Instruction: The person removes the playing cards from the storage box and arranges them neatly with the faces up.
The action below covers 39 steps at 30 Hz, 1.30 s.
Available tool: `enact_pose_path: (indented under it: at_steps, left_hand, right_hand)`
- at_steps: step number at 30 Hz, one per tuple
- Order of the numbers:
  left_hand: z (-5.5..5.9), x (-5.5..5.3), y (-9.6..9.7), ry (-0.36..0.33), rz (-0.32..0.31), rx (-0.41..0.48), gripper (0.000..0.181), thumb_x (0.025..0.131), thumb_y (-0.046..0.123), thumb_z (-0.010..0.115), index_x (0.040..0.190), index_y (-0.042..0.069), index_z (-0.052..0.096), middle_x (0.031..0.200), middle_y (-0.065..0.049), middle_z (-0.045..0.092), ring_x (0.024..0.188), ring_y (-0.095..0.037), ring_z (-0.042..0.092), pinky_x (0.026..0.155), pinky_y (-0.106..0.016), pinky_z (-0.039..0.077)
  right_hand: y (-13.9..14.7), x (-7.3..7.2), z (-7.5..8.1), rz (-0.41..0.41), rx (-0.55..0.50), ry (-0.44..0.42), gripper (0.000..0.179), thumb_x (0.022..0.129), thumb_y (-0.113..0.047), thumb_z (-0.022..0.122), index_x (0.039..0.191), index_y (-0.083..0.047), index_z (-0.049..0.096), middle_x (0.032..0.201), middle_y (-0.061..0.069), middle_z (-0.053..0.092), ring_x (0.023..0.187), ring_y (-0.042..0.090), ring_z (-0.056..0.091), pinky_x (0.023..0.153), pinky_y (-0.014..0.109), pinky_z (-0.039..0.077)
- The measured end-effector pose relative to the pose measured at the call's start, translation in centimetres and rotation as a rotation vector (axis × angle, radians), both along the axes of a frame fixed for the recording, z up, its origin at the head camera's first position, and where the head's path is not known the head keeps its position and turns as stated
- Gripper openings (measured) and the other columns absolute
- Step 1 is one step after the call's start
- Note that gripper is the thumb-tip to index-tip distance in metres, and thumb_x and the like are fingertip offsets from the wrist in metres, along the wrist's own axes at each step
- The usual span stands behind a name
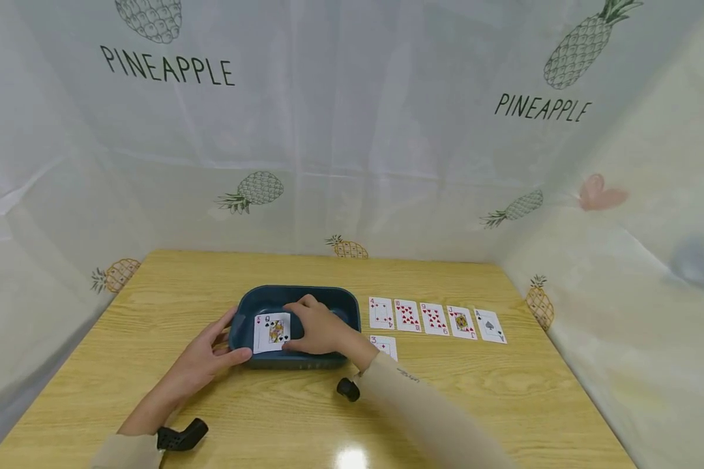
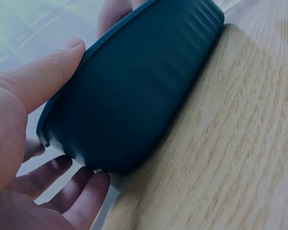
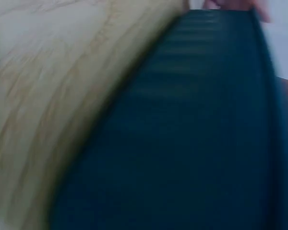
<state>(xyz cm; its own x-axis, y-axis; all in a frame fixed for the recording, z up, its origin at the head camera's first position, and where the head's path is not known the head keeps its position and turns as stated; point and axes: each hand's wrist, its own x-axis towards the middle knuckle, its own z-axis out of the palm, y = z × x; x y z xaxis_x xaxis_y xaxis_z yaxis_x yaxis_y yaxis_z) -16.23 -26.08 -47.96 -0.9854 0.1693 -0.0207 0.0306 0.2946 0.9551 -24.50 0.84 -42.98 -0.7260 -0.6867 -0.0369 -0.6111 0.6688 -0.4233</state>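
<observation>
Right now my left hand [image 1: 206,355] is holding the tray [image 1: 305,362] at its near left corner: my thumb is resting against the rim and my fingers are curving against the outer end wall, spread apart from one another. My right hand [image 1: 313,329] is reaching into the tray, its thumb and fingertips standing apart by the right edge of a queen [image 1: 278,327]; whether I am pinching it, I cannot tell, and the right wrist view is showing mostly blurred tray wall. The queen, marked with a black Q, is lying in the left part of the tray, overlapping another card [image 1: 259,335] whose reddish corner mark is too small to tell.

The tray is sitting on the table [image 1: 258,404]. To its right a row is lying: the 4 [image 1: 381,313], the 10 [image 1: 407,316] and the 9 [image 1: 435,319], all red, then the J [image 1: 461,322], and last the A [image 1: 490,326], with one black spade in its middle. Just below the 4, the 3 [image 1: 385,345] is showing a red pip, my right arm partly covering it. On the cloth [image 1: 364,98] behind, PINEAPPLE is standing twice in dark capitals, each time under a drawn pineapple [image 1: 577,52]. Lettering too small to read is running along my right sleeve [image 1: 428,417].
</observation>
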Motion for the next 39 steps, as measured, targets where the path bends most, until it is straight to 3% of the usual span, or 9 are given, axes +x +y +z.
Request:
enact_pose_path:
  at_steps: [4, 11, 20, 32, 39]
  left_hand:
    - [-0.2, 0.0, 0.1, 0.0, -0.006, -0.006, 0.097, 0.101, 0.022, 0.076, 0.173, 0.016, 0.011, 0.168, -0.031, 0.025, 0.142, -0.053, 0.049, 0.095, -0.023, 0.054]
    - [-0.2, -0.1, 0.1, 0.009, -0.012, 0.007, 0.097, 0.101, 0.022, 0.076, 0.173, 0.017, 0.011, 0.171, -0.028, 0.02, 0.141, -0.054, 0.049, 0.094, -0.023, 0.055]
    - [-0.1, -0.2, 0.0, -0.001, 0.001, -0.038, 0.1, 0.1, 0.026, 0.078, 0.173, 0.018, 0.01, 0.169, -0.031, 0.024, 0.142, -0.052, 0.049, 0.095, -0.02, 0.052]
    - [-0.1, -0.2, 0.0, -0.014, 0.013, -0.023, 0.1, 0.099, 0.026, 0.079, 0.173, 0.019, 0.011, 0.17, -0.029, 0.022, 0.144, -0.051, 0.048, 0.097, -0.022, 0.053]
    - [-0.1, -0.2, 0.1, -0.012, 0.022, -0.022, 0.1, 0.099, 0.023, 0.079, 0.173, 0.017, 0.012, 0.17, -0.029, 0.022, 0.143, -0.051, 0.049, 0.097, -0.024, 0.054]
  right_hand:
    - [-1.7, -0.4, -1.2, -0.053, 0.063, -0.013, 0.084, 0.09, -0.047, 0.085, 0.16, -0.016, 0.05, 0.149, 0.01, 0.048, 0.125, 0.027, 0.053, 0.104, 0.041, 0.051]
    - [-2.7, -1.1, -1.4, -0.118, 0.153, 0.002, 0.084, 0.087, -0.051, 0.087, 0.158, -0.021, 0.054, 0.144, 0.008, 0.046, 0.115, 0.026, 0.048, 0.098, 0.038, 0.05]
    - [-2.0, -2.1, -1.3, -0.078, 0.187, 0.046, 0.078, 0.086, -0.051, 0.088, 0.148, -0.01, 0.062, 0.139, 0.007, 0.054, 0.118, 0.02, 0.057, 0.1, 0.03, 0.051]
    - [-0.9, -2.9, -0.9, -0.053, 0.125, -0.014, 0.08, 0.086, -0.052, 0.088, 0.147, -0.007, 0.062, 0.139, 0.009, 0.057, 0.113, 0.015, 0.058, 0.103, 0.029, 0.05]
    - [1.5, -3.1, 1.1, -0.015, 0.095, 0.007, 0.08, 0.089, -0.055, 0.083, 0.149, -0.007, 0.059, 0.14, 0.01, 0.058, 0.113, 0.019, 0.059, 0.101, 0.034, 0.051]
